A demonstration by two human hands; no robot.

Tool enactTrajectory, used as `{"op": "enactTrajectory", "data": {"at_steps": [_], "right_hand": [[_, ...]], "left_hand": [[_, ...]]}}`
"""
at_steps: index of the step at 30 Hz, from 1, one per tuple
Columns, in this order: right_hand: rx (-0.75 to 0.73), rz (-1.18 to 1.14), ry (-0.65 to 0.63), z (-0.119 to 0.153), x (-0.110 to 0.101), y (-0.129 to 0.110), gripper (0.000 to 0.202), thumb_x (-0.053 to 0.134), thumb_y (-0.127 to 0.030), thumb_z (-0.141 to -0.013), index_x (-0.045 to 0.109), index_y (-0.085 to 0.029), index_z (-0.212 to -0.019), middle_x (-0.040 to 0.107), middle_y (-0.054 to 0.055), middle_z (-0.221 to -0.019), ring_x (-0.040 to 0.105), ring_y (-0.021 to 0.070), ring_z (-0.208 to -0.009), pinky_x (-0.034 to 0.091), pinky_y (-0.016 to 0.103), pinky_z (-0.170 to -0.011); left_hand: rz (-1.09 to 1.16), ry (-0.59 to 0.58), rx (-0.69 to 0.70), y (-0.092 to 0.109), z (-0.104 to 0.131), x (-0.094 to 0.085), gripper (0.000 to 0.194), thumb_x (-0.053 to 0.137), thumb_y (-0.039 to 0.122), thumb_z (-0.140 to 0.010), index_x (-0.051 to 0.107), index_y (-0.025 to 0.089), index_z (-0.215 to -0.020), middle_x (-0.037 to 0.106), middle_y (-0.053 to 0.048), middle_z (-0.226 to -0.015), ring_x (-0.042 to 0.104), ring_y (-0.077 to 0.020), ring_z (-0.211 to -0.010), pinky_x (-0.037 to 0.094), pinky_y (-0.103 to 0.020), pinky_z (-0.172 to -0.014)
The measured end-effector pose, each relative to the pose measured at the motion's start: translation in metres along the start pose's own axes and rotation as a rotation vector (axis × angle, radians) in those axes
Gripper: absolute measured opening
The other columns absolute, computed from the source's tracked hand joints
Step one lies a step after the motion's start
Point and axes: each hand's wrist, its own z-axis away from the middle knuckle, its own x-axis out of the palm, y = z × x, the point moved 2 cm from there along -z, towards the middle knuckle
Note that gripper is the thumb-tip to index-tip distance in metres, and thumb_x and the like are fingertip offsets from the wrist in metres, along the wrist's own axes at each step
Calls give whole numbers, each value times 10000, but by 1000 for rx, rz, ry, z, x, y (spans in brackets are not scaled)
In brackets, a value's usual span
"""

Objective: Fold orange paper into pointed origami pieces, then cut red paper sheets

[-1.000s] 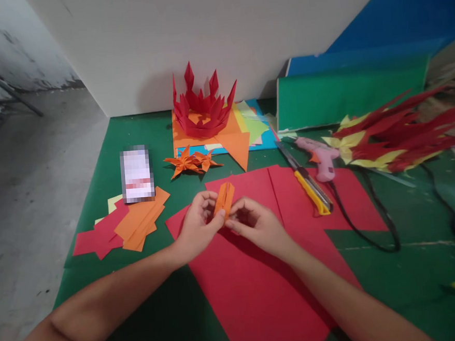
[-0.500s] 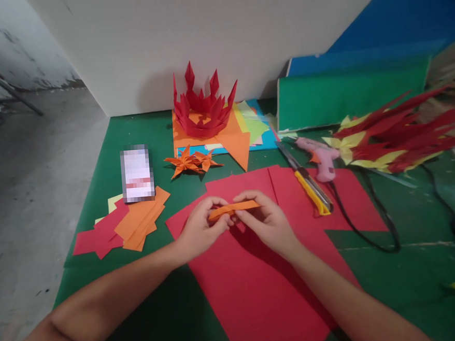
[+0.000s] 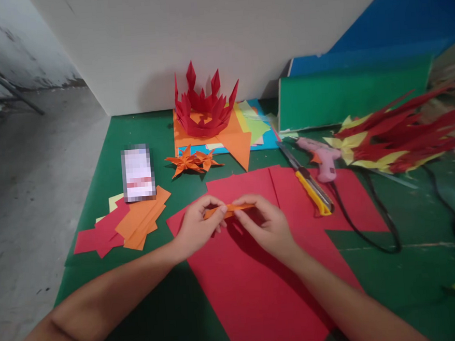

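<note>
Between my two hands is a narrow folded strip of orange paper (image 3: 236,208), held roughly level above the red paper sheets (image 3: 266,282). My left hand (image 3: 202,221) pinches its left part between thumb and fingers. My right hand (image 3: 266,222) grips the right part, thumb below and fingers behind. The fingers cover much of the strip, so its exact folds are hidden. Beyond my hands lie orange folded paper flowers (image 3: 188,162). A red paper crown (image 3: 204,117) with tall points stands behind them.
Left are a phone (image 3: 138,172) and orange and red paper pieces (image 3: 140,223). A yellow utility knife (image 3: 312,188) and pink glue gun (image 3: 322,156), its black cord looping, lie right. Beyond is a red and yellow paper bundle (image 3: 396,135). A green board (image 3: 355,96) leans behind the green table (image 3: 144,311).
My left thumb has moved up onto the front of the orange strip, covering more of it. The strip now looks narrower. Objects on the table stay where they were.
</note>
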Motion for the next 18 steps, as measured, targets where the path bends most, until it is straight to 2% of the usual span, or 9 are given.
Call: {"op": "enactTrajectory", "data": {"at_steps": [5, 11, 18], "right_hand": [[-80, 92, 13, -2, -2, -3, 77, 576, -200, -860, 613, -244, -911, 689, 17, -852, 656, 157, -765, 539, 298, -716], [-187, 188, 34, 0, -2, -5, 84, 570, -188, -870, 626, -247, -894, 711, 10, -819, 671, 158, -741, 547, 301, -693], [-272, 245, 20, -2, -2, -9, 105, 545, -185, -880, 628, -249, -890, 722, 13, -808, 683, 165, -746, 547, 303, -679]], "left_hand": [[30, -22, -20, 3, -1, -1, 285, 631, 432, -790, 571, 154, -817, 622, 13, -593, 582, -87, -487, 445, -196, -484], [11, -13, -24, 2, -1, -1, 324, 630, 460, -784, 561, 147, -739, 616, 8, -568, 544, -73, -443, 417, -187, -445], [5, 6, -27, -2, 0, 1, 283, 646, 418, -776, 551, 154, -744, 618, 11, -560, 554, -77, -446, 429, -186, -445]]}}
